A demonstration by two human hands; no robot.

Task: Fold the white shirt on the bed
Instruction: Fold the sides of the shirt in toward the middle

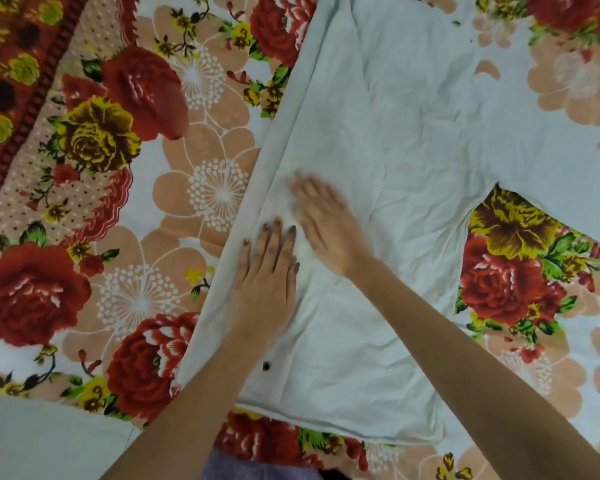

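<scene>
The white shirt point(406, 140) lies spread flat on the flowered bedsheet point(125, 209), its hem near me and one sleeve reaching to the right. Its left side looks folded inward along a straight edge. My left hand point(269, 271) rests flat, palm down, on the shirt near that left edge, fingers together. Just beside it, my right hand point(326, 220) lies flat on the cloth with fingers spread; it is blurred by motion. Neither hand grips the fabric. A small dark spot point(266, 366) shows on the shirt near the hem.
The sheet with big red and yellow roses covers the bed all around the shirt. A darker red patterned border point(11, 98) runs along the far left. A pale surface point(42, 438) shows at the lower left corner.
</scene>
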